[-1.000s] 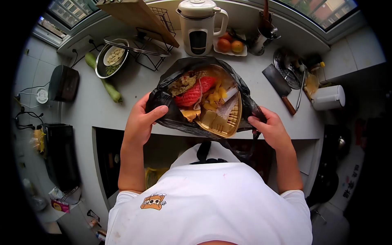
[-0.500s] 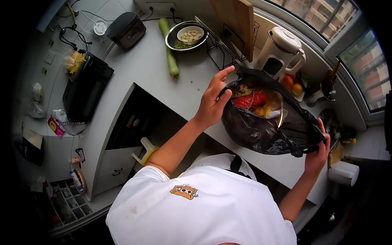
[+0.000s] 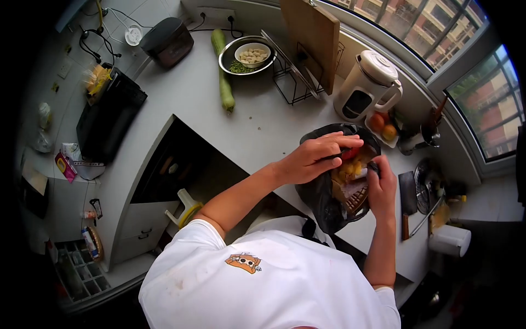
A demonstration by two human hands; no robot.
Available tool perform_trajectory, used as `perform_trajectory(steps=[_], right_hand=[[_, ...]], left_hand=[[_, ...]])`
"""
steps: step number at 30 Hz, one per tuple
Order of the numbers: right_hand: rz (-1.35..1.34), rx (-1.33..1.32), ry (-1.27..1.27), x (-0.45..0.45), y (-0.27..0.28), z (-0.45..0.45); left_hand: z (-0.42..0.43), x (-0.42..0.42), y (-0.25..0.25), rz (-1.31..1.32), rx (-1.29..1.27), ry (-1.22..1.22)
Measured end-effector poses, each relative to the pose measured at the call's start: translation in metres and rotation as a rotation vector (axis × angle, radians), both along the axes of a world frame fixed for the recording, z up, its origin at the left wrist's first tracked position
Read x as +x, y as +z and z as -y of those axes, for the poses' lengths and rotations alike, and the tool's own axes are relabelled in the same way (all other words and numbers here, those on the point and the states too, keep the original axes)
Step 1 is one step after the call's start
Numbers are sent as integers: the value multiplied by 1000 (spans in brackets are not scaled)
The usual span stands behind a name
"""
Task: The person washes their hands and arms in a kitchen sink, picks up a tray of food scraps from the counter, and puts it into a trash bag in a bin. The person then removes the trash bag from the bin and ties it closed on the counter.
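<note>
A black plastic bag hangs at the counter's front edge, its mouth facing up. Inside it show yellow peels, something red and a brown ribbed plastic tray. My left hand reaches over the bag's mouth, fingers stretched and thumb below, with a bit of the black rim pinched between them. On the other side, my right hand is closed round the right rim of the bag. The two hands are a short way apart.
On the counter are a green gourd, a steel bowl with a small bowl in it, a wooden board, a white jug appliance, tomatoes, a cleaver and a white canister.
The view has swung left since the first frame. My hands have come closer together, and the bag's mouth, spread wide before, is now gathered narrower between them.
</note>
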State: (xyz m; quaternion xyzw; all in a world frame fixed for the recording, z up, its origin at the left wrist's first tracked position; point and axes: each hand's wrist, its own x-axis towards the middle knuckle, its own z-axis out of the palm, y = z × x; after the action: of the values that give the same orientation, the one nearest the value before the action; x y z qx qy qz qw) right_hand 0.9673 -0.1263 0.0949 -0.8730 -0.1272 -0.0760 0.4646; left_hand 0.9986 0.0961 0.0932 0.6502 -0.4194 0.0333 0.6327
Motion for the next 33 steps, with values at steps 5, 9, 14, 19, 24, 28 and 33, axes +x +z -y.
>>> perform_trajectory(steps=[5, 9, 14, 19, 24, 28, 33], right_hand=[[-118, -672, 40, -2, -20, -18], [-119, -658, 7, -5, -50, 7], [-73, -97, -38, -17, -7, 47], [158, -261, -83, -25, 31, 57], [47, -80, -18, -12, 34, 38], [50, -50, 153, -5, 35, 10], [101, -250, 404, -24, 54, -2]], left_hand=[[15, 4, -18, -403, -119, -132], [25, 3, -23, -652, -470, -236], [37, 7, -20, -681, -291, -235], [57, 13, -29, -777, -107, -104], [74, 0, -17, -656, -44, -187], [85, 2, -29, -333, 280, -197], [89, -2, -39, -160, 140, 18]])
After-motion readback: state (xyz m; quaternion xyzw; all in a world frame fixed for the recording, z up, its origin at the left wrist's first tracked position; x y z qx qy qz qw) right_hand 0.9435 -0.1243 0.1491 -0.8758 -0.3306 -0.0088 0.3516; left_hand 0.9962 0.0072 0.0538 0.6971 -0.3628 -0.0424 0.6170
